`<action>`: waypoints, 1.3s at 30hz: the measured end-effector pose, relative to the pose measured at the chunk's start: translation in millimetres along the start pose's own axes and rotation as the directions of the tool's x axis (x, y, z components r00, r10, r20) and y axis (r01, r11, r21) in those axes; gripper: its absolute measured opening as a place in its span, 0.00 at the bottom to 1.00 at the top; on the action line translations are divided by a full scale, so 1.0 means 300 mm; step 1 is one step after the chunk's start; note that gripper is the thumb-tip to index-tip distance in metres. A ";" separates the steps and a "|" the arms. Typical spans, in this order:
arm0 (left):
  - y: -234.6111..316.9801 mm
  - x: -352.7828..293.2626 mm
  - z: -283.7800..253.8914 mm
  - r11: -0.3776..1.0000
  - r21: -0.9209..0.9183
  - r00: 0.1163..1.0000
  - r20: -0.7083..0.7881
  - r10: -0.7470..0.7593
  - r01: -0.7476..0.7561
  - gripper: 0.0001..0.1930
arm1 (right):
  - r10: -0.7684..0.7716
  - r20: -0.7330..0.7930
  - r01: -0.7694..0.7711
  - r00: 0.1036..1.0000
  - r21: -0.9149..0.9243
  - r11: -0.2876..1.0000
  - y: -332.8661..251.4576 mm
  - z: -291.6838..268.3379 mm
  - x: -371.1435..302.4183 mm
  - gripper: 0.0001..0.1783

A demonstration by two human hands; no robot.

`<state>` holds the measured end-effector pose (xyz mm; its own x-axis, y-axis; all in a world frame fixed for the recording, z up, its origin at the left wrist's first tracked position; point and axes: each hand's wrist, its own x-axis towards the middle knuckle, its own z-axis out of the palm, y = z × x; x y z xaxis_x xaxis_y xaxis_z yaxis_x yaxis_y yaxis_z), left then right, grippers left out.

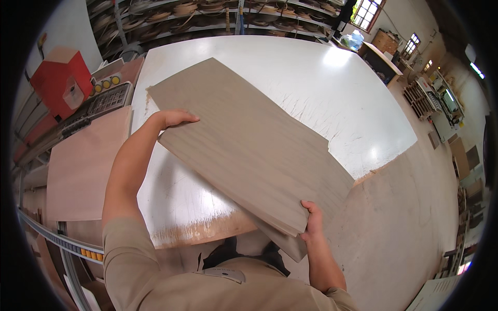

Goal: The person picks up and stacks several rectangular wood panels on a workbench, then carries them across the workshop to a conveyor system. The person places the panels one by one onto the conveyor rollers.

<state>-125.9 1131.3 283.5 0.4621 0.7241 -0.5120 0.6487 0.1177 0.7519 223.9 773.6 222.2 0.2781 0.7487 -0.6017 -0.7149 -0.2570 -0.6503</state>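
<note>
Both of my hands hold a stack of flat, grey-brown wood-grain panels, tilted slantwise over a scratched white worktable. The panels' edges are not flush; one lower panel juts out near my body. At the left edge of the stack, my left hand grips with its thumb on the top face and its fingers hidden underneath. My right hand clasps the near right corner, its thumb on top and most other fingers out of sight. How many panels lie in the stack I cannot tell.
To the left are a pinkish board, a red machine part and a metal rail. Shelves with coiled strips stand behind the table. Its near edge is worn to bare wood. Pallets stand far right.
</note>
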 end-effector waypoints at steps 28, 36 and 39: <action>-0.282 -0.537 1.066 0.703 -0.676 0.947 -0.322 -0.014 -0.220 0.12 | -0.268 -0.326 0.183 0.907 -0.268 0.946 0.163 -0.443 -0.025 0.35; -0.106 -0.496 1.464 0.338 -0.939 0.994 0.040 -0.099 0.072 0.33 | -0.248 -0.213 0.171 0.945 -0.322 0.931 -0.161 -0.813 -0.064 0.30; -0.030 -0.398 1.621 0.097 -0.995 0.985 0.014 -0.170 0.031 0.34 | -0.258 -0.207 0.158 0.944 -0.404 0.901 -0.318 -1.067 -0.076 0.30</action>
<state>107.2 713.3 135.9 0.3535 0.6840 -0.6381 -0.5245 0.7098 0.4703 491.0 585.5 149.4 0.5798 0.6464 -0.4959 -0.3408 -0.3605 -0.8683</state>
